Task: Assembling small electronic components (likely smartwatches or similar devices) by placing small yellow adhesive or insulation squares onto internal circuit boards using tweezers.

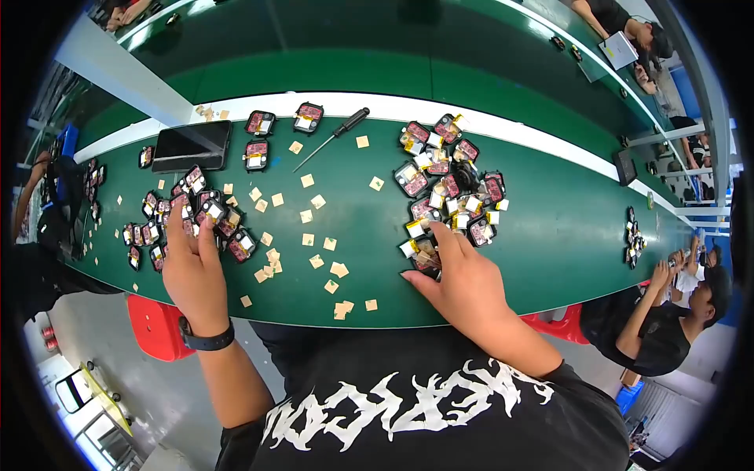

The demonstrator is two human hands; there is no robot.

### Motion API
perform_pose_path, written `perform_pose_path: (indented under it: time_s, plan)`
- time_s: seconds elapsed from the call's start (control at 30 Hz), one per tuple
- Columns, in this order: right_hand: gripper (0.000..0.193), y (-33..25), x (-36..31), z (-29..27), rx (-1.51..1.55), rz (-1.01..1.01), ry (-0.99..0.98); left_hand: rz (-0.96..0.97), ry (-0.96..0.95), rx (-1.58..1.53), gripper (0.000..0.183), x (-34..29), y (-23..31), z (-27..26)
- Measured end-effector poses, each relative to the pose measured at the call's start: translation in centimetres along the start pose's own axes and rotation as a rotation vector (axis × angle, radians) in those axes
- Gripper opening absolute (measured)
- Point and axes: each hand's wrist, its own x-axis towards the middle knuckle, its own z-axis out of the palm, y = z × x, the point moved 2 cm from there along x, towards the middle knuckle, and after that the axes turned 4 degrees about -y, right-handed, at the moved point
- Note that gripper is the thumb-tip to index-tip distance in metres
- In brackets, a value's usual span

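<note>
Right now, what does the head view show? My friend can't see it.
A person's left hand and right hand are each at a separate pile of small devices on a green table. Beige squares and a screwdriver lie between the piles.

Green bench: heaped black-cased circuit units, scattered tan squares, screwdriver, flat black-screened device.

open stretch of glossy green tabletop right of the right-hand heap of square black-rimmed modules, middle lane strewn with flat beige squares, black-handled metal screwdriver slanting across its far end
</note>
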Motion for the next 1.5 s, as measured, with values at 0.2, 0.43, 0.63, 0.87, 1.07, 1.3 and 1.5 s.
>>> perform_pose_path:
  time_s: [0.2, 0.43, 0.63, 0.87, 1.07, 1.3, 1.5]
  plan:
    - [0.045, -0.7, 0.4, 0.5, 0.021, -0.071, 0.113, 0.109, -0.147, -0.437, 0.032, -4.7, 5.4, 1.7]
    - [0.042, -0.8, 0.3, 0.7, 0.086, -0.085, 0.113, 0.292, -0.652, -0.745, 0.045, -9.8, 10.5, 4.3]
    - [0.035, -1.1, -0.2, 0.3, 0.613, 0.031, -0.07, 0.343, -0.838, -0.906, 0.057, -10.0, 11.8, 6.3]
    - [0.033, -1.7, -0.6, -0.2, 1.112, 0.078, -0.096, -0.048, -1.042, -1.126, 0.042, -9.6, 10.7, 6.9]
    - [0.015, -1.8, -0.8, -1.7, 0.986, 0.011, -0.044, -0.521, -1.187, -1.61, 0.038, -9.0, 10.4, 6.5]
    - [0.013, -2.3, -1.0, -0.5, 1.103, 0.281, -0.243, -0.234, -1.041, -1.422, 0.034, -9.8, 10.2, 7.2]
    - [0.018, -3.0, 0.0, -0.7, 1.262, 0.465, -0.507, -0.147, -0.975, -1.306, 0.027, -9.8, 10.2, 7.3]
